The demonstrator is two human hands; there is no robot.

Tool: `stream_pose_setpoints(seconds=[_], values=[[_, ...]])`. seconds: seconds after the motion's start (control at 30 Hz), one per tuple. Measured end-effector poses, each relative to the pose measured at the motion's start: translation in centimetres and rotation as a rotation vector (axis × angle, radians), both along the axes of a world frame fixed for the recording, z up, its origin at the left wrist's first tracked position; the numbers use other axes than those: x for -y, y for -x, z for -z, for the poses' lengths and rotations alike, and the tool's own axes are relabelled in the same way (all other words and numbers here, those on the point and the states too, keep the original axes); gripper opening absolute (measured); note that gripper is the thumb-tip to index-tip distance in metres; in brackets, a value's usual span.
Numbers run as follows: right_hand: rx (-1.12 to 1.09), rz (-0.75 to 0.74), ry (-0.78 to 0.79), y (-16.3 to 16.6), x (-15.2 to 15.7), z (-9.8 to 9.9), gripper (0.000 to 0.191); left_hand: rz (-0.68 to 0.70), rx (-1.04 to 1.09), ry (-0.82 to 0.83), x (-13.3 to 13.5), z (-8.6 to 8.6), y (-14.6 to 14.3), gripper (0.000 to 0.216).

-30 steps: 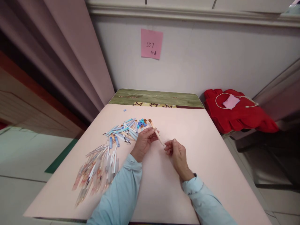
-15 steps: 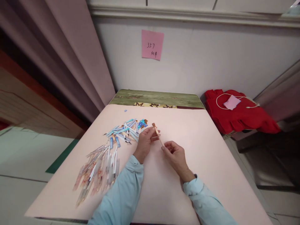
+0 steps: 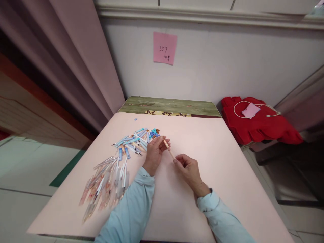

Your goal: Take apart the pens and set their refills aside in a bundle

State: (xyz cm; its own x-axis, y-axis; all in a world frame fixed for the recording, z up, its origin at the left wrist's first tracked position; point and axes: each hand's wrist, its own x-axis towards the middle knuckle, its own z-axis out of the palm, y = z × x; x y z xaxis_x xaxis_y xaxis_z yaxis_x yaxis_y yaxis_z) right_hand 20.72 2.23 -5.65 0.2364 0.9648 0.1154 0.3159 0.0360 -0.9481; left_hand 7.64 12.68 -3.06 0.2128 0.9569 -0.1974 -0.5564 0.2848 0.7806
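At far left a mauve curtain (image 3: 86,50) hangs, cut off by the top of the view. On the pale pink worktop (image 3: 235,202), toward its near left, lies a loose heap of clear barrels and thin rods (image 3: 106,185); they overlap and blur, so single pieces are hard to tell apart, and the left sleeve (image 3: 131,206) hides whatever lies behind it. Farther back is a heap of blue, lavender and beige pen parts (image 3: 133,141), with a lone blue piece (image 3: 135,119) well apart near the far edge. Just right of that heap sits a cluster of small blue and brown pieces (image 3: 154,133).

In front of the cluster, the left hand (image 3: 154,152) pinches the upper part of a slim beige pen (image 3: 169,148), its fingers partly covering that end. The pen is near the middle of the worktop, between the two hands; its long axis slants from far left to near right, the thicker end away from the wearer and the thin end toward the right hand (image 3: 188,168). There, thumb and fingers are closed on the thin end, whose tip is hidden in the grip. Farther right, beside the worktop, lies a red cloth (image 3: 253,131) with a white cable (image 3: 235,108) on top.
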Motion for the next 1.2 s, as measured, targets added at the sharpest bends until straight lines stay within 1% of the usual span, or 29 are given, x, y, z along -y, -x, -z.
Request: stream_pose_setpoints(seconds=[0.17,0.27,0.43,0.63,0.87,1.2], values=[[0.103,-0.003,-0.054,-0.16,-0.25,0.17,0.018,-0.01,-0.025,0.012,-0.07,0.13,-0.01,0.032],[0.143,0.012,-0.047,-0.2,-0.38,0.27,0.016,-0.007,-0.039,-0.001,-0.01,0.16,-0.11,0.034],[0.115,0.034,-0.013,-0.12,-0.4,0.39,0.016,-0.006,-0.035,-0.016,0.04,0.39,-0.25,0.034],[0.122,0.041,-0.012,-0.01,-0.39,0.29,0.014,-0.014,-0.057,-0.018,0.01,0.57,-0.28,0.037],[0.108,0.043,-0.01,0.13,-0.27,-0.24,0.012,-0.021,-0.036,0.002,0.07,0.38,-0.28,0.035],[0.119,0.041,-0.027,-0.05,-0.29,-0.14,0.012,-0.02,-0.034,0.0,-0.12,0.62,-0.31,0.037]])
